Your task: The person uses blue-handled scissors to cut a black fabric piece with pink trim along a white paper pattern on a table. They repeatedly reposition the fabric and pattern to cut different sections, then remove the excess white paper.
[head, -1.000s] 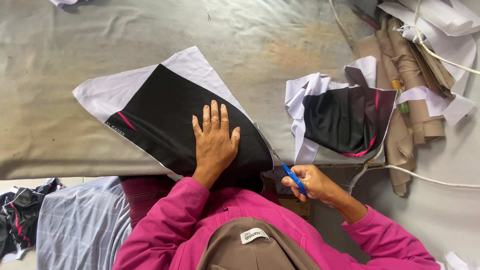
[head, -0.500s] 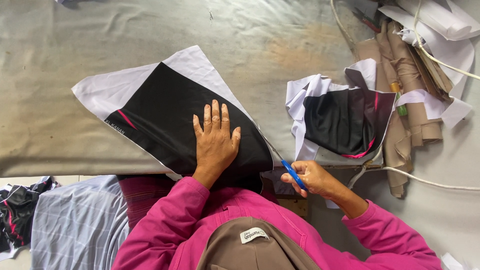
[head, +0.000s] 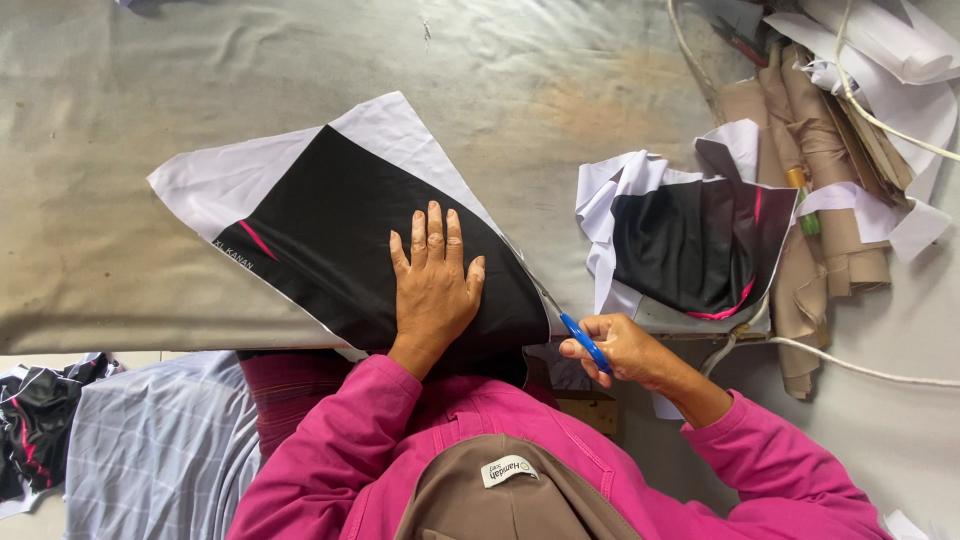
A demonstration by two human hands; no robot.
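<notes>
Cutting step in hand, judging by the setup — trimming the white margin off the black printed fabric panel [head: 340, 225] spread on the grey table [head: 150, 80]. My left hand [head: 433, 285] lies flat and open on the panel's near right part, fingers spread, pinning it. Just right, my right hand [head: 622, 350] is closed around blue-handled scissors [head: 570, 325], blades at the panel's right edge near the table's near edge. Next move calls for steady hold-down and feeding the blades along the black/white line. Right of that: a pile of cut black pieces [head: 690, 240], then tan rolled cloth [head: 820, 190] and a white cord [head: 860, 360] — the cord runs close to my cutting wrist, could snag.
</notes>
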